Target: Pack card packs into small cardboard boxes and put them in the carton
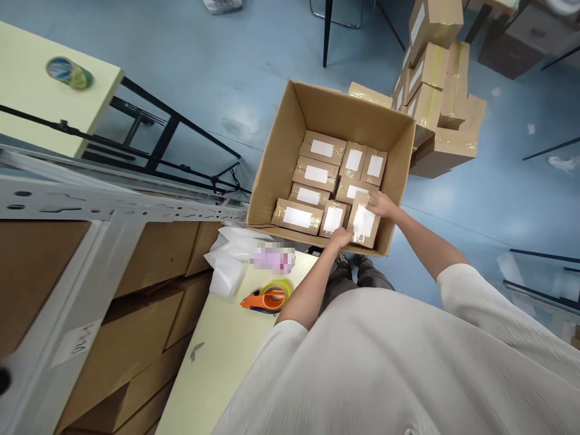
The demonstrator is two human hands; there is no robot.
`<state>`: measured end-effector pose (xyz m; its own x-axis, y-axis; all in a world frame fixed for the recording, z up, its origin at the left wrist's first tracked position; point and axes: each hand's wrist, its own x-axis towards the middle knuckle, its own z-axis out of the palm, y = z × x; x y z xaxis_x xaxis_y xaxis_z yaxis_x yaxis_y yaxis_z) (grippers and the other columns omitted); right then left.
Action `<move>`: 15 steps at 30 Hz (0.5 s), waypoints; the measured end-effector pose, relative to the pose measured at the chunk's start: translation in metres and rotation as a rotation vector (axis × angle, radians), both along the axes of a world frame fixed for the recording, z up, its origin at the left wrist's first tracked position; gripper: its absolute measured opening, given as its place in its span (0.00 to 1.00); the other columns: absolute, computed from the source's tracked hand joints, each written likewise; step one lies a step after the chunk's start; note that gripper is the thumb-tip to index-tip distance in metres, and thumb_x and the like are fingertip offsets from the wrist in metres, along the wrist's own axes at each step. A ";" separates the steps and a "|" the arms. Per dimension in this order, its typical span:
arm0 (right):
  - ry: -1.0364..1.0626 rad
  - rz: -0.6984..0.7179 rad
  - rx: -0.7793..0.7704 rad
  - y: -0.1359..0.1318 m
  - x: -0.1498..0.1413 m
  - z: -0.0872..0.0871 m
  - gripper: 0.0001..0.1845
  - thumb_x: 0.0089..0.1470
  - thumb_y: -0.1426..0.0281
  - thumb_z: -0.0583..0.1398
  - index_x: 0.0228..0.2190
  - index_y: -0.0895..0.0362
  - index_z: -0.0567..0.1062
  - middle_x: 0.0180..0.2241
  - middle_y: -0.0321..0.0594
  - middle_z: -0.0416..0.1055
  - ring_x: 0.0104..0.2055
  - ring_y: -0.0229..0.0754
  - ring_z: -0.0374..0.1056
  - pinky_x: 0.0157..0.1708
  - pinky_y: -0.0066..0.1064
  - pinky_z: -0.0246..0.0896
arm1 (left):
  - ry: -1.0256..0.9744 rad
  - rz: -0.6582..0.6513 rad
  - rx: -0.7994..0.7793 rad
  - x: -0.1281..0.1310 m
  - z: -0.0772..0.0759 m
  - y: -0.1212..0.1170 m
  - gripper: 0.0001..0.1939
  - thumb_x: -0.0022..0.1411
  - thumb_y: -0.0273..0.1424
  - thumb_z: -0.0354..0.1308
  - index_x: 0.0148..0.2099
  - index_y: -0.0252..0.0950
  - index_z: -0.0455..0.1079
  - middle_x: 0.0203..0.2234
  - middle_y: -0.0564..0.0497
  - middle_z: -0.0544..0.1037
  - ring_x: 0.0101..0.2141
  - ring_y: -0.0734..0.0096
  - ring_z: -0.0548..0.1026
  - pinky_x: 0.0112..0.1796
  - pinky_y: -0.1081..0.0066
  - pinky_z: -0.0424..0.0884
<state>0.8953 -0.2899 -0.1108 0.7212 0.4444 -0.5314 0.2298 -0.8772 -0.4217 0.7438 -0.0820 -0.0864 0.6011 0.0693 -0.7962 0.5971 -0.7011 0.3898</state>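
The labelled cardboard box (364, 225) is held between the fingers (372, 204), long axis running fore-and-aft, right hand (383, 205) on its far corner, left hand (341, 237) at the near side!

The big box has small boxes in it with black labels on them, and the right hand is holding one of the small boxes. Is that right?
Not quite: the labels are white, not black, as the head view shows. The big box does have small boxes in it, and the right hand is holding one.
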 end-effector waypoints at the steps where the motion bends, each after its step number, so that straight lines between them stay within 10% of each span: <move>1: 0.038 0.052 -0.013 0.002 -0.003 -0.008 0.42 0.62 0.57 0.64 0.72 0.61 0.67 0.70 0.57 0.67 0.73 0.65 0.61 0.72 0.51 0.59 | 0.047 -0.061 0.003 0.003 0.001 0.003 0.17 0.70 0.41 0.59 0.50 0.37 0.81 0.51 0.37 0.86 0.53 0.44 0.84 0.51 0.58 0.77; 7: 0.206 0.163 -0.133 0.021 -0.029 -0.044 0.36 0.67 0.64 0.61 0.72 0.61 0.66 0.73 0.57 0.63 0.75 0.60 0.60 0.73 0.47 0.58 | -0.042 -0.124 0.133 0.010 0.002 0.017 0.22 0.74 0.34 0.50 0.63 0.38 0.76 0.63 0.37 0.80 0.64 0.45 0.77 0.60 0.54 0.72; 15: 0.185 0.074 -0.230 0.017 -0.037 -0.048 0.35 0.67 0.64 0.59 0.71 0.60 0.66 0.73 0.59 0.61 0.73 0.64 0.60 0.70 0.52 0.61 | -0.043 -0.131 0.134 0.012 -0.013 0.045 0.26 0.72 0.28 0.53 0.69 0.38 0.72 0.66 0.37 0.77 0.65 0.49 0.75 0.62 0.57 0.71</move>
